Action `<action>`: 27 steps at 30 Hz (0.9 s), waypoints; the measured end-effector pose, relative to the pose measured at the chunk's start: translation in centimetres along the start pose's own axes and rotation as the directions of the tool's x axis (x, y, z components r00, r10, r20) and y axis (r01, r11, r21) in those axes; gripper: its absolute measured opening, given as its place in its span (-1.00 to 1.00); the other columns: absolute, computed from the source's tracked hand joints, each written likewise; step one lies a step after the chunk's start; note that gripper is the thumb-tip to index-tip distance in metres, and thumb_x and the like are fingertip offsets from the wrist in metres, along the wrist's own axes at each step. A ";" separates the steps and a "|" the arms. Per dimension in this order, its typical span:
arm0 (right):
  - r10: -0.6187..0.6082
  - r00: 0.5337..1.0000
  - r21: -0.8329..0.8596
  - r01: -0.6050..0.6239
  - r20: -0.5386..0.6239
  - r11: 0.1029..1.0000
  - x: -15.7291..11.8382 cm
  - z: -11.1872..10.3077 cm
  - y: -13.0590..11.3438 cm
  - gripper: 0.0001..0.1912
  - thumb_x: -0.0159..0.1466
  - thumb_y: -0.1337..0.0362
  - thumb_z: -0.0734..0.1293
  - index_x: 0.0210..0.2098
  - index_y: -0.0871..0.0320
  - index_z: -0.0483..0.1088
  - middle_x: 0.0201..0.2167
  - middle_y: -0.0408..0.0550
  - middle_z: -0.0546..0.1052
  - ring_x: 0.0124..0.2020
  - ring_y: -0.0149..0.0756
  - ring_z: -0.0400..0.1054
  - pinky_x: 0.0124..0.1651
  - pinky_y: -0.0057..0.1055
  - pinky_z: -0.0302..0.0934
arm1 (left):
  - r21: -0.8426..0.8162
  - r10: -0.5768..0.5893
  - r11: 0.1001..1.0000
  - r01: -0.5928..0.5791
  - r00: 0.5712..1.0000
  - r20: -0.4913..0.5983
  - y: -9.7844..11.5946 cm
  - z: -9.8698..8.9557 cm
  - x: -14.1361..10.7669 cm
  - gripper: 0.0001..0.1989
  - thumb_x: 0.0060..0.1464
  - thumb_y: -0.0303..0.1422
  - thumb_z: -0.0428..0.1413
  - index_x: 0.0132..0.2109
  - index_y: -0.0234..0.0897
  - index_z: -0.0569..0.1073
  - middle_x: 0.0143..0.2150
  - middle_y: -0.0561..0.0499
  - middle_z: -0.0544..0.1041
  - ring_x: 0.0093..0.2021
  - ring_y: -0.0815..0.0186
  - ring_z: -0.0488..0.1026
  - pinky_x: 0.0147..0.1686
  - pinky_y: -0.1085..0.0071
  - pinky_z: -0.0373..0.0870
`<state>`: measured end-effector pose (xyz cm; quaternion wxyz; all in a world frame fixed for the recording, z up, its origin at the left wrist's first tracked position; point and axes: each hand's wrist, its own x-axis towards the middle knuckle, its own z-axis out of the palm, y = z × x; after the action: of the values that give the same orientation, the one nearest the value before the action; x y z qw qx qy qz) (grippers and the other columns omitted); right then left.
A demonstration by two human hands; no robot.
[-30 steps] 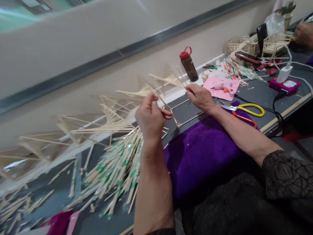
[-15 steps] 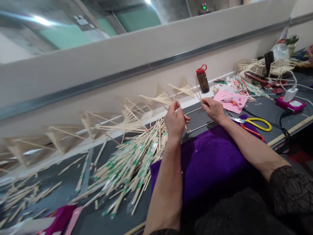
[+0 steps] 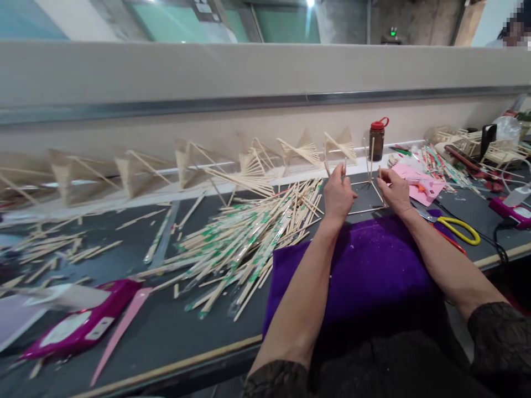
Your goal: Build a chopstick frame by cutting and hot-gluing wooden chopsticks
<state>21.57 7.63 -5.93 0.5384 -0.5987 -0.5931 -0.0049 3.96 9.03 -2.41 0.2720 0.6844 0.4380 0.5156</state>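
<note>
A light frame of thin bamboo sticks, with several uprights, is between my hands above the far edge of a purple cloth. My left hand is closed round the frame's left side, the stick ends showing above its fingers. At the right side, my right hand pinches an upright; its fingertips partly hide the contact. A pile of chopsticks, many in clear and green wrappers, lies left of my left hand. Scissors with yellow and red handles are beside my right forearm.
Twisted stick models stand along the wall. A brown bottle with a red lid is behind the frame. A glue gun on pink paper lies to the right. Magenta power strips sit at both sides, and cut stick pieces at left.
The camera view has turned left and levelled, so the table and hands appear further right. Both hands keep their grip on the stick frame, with little visible change in their spacing.
</note>
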 end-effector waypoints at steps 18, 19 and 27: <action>-0.040 0.997 -0.061 0.044 0.072 0.997 1.4 0.8 -0.4 -0.67 0.42 0.30 0.22 0.04 0.08 0.57 0.04 -0.05 0.64 0.08 -0.27 0.51 0.13 -0.31 0.35 | -0.047 0.031 0.998 -0.029 0.999 0.033 2.2 0.1 3.5 -0.83 0.12 -0.33 0.13 -0.23 -0.27 0.61 -0.48 0.08 0.56 -0.60 0.44 0.45 -0.70 0.61 0.24; -0.039 0.996 -0.073 0.045 0.083 0.996 1.4 0.8 -0.5 -0.67 0.42 0.31 0.22 0.04 0.08 0.57 0.04 -0.05 0.64 0.08 -0.28 0.51 0.12 -0.33 0.35 | -0.062 0.022 0.998 -0.019 0.999 0.040 2.3 0.1 3.6 -0.84 0.11 -0.34 0.14 -0.26 -0.28 0.60 -0.49 0.08 0.54 -0.60 0.45 0.44 -0.70 0.62 0.24; -0.032 0.994 -0.062 0.039 0.106 0.997 1.2 0.7 -1.4 -0.67 0.44 0.30 0.20 0.02 0.09 0.57 -0.06 -0.11 0.66 -0.06 -0.33 0.52 0.03 -0.37 0.34 | -0.068 -0.018 0.997 0.027 0.991 0.130 2.7 0.7 3.6 -0.87 0.10 -0.35 0.15 -0.31 -0.30 0.55 -0.41 0.02 0.57 -0.57 0.46 0.46 -0.69 0.62 0.28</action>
<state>20.46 8.53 -4.51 0.4869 -0.6041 -0.6308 -0.0019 5.77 11.00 1.28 0.3294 0.7015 0.4091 0.4817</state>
